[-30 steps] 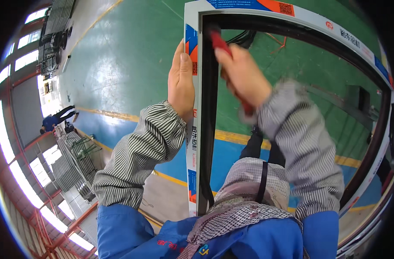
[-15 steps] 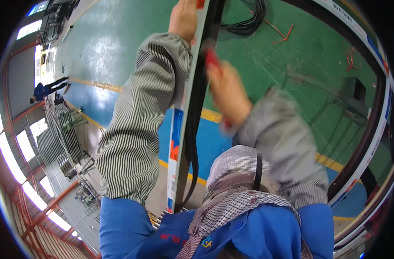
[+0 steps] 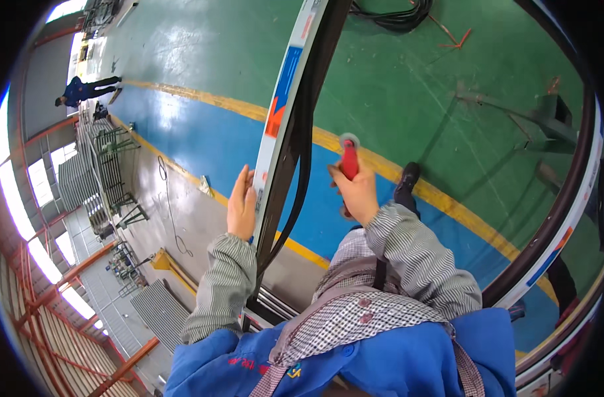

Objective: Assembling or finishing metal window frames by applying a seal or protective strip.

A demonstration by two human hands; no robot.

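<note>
My right hand (image 3: 360,196) is wrapped round the red handle of a spline roller (image 3: 349,161), with its grey wheel pointing away from me. It is held to the right of a long frame bar, apart from it. My left hand (image 3: 241,208) lies with fingers stretched against the left side of the frame (image 3: 262,185), near its lower end. That bar is dark, with a white film strip bearing blue and orange patches. A black rubber strip (image 3: 304,178) runs along the bar's inner side and bows loose toward the near end.
A second side of the frame (image 3: 566,205) curves down the right. Through the opening show a coil of black hose (image 3: 398,16), a metal stand (image 3: 556,122) and my shoe (image 3: 408,177). At far left a person (image 3: 83,90) stands near racks of metal bars (image 3: 90,159).
My left hand has slid down the bar toward me and its fingers now lie flat. My right hand with the roller has come nearer me and away from the bar.
</note>
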